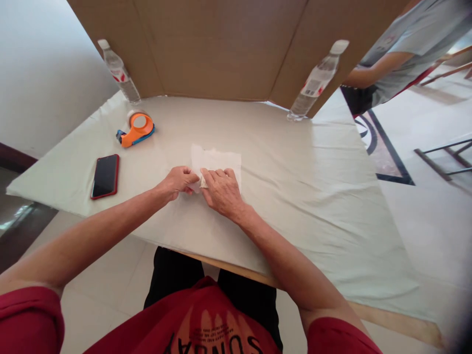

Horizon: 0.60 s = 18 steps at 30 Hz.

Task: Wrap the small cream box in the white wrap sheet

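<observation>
A thin white paper sheet (217, 158), like a tissue or wrapping paper, lies on the cloth in front of me. My left hand (178, 181) is closed in a pinch at the sheet's left edge. Fingers curled, my right hand (223, 192) bears down on the sheet and grips a small cream-white piece (203, 182). Only a bit of that piece shows between the two hands, so I cannot tell its kind. Both hands nearly meet there.
A pale cloth covers the table (317, 196). On the left are a red-cased phone (105, 177) and an orange tape dispenser (137, 129). Water bottles (120, 73) (317, 81) stand against a cardboard screen (221, 49). Another person (401, 54) is beyond the right side.
</observation>
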Tool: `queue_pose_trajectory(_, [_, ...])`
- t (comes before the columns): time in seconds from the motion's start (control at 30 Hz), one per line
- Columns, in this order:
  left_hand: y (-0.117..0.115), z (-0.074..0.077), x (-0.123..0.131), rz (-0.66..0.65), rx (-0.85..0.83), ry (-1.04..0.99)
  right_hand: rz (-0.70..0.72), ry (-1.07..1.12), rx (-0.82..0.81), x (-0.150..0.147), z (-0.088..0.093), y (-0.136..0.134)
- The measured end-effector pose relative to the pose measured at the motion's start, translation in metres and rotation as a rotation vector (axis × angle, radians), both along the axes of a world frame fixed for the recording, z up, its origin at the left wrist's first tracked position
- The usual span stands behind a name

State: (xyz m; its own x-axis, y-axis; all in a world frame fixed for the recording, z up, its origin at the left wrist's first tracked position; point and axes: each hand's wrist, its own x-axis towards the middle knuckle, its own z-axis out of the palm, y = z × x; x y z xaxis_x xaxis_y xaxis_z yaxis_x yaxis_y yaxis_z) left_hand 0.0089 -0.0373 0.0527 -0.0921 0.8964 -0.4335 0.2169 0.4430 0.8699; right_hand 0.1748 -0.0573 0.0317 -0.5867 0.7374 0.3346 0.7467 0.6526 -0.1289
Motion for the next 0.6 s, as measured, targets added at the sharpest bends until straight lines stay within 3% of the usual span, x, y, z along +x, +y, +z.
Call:
queue_pose_trajectory(0.23, [-0.005,0.008,0.000,-0.149,0.056,-0.167,0.000,0.077,-0.078,0.004,0.003,0.004])
queue_pose_trajectory(0.3, [-0.007,0.006,-0.001,-0.184,0.093,-0.131,0.006,0.096,-0.110,0.006,0.004,0.006])
queue_pose_trajectory(0.4, [-0.009,-0.001,0.000,-0.283,0.271,0.116,0.016,0.123,-0.159,0.009,0.006,0.008])
queue_pose_trajectory(0.5, [-0.009,-0.011,0.002,-0.367,0.588,0.452,0.007,0.148,-0.191,0.011,0.007,0.009])
queue_pose_trajectory(0.6, [-0.009,-0.022,0.002,-0.391,0.834,0.571,-0.001,0.208,-0.215,0.013,0.006,0.010])
